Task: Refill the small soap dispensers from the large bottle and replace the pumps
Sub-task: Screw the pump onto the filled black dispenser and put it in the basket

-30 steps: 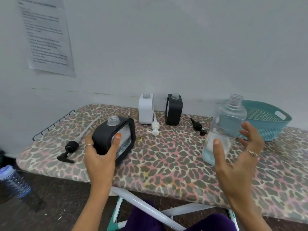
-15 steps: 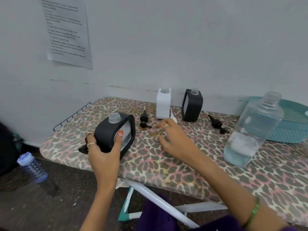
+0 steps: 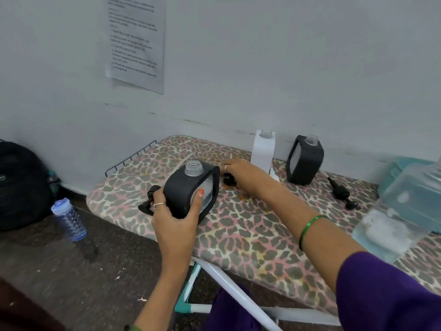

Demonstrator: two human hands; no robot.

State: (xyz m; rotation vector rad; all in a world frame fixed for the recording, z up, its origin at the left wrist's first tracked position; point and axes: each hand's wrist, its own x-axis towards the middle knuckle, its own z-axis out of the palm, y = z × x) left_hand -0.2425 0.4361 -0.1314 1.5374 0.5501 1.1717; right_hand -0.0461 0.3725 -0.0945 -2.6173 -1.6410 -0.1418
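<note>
Leopard-print board against white wall | left hand grips black dispenser, tilted, neck open | right hand curls over black pump | large bottle at right edge

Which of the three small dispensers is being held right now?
The black dispenser nearest the board's left end: the left hand grips it, tilted. The white dispenser and the other black dispenser stand untouched by the wall.
</note>
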